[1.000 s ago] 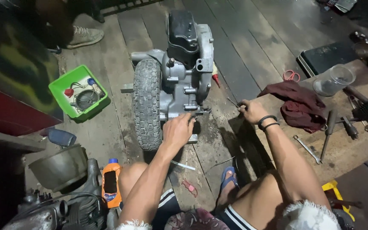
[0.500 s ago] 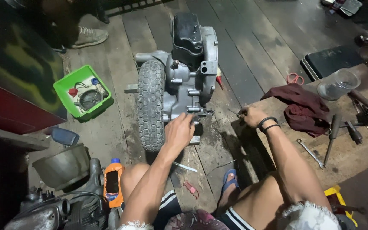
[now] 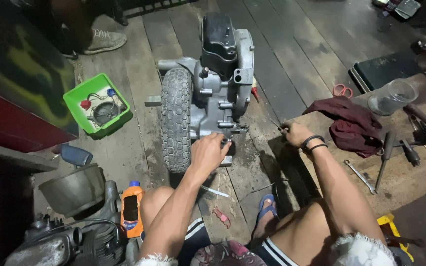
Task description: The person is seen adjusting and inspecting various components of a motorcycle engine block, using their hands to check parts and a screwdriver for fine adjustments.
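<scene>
Engine (image 3: 218, 88) lying flat on the wooden floor (image 3: 292, 59), dead centre in my view, grey casing with a black cover at the far end and a knobbly tyre (image 3: 176, 118) fixed along its left side. My left hand (image 3: 209, 153) is down on the near end of the casing, fingers curled over the edge by a bolt; whether it pinches anything I cannot tell from here. My right hand (image 3: 294, 133) is off to the right of the engine, closed in a fist around a thin dark tool whose tip pokes out toward the casing, and there are black bands on that wrist.

Left of the tyre I see a green tray (image 3: 77, 101) with small parts in it. Close to my left knee stands an orange bottle (image 3: 130, 209), with a metal bowl (image 3: 72, 189) just beyond it. On the right, a low wooden counter (image 3: 405, 175) carries a dark red rag (image 3: 351, 123), a clear plastic cup (image 3: 393, 97) and a spanner (image 3: 360, 176). Red-handled scissors (image 3: 341, 90) lie just past the rag. Someone else's shoe (image 3: 103, 41) sits at the top left, well apart from my hands.
</scene>
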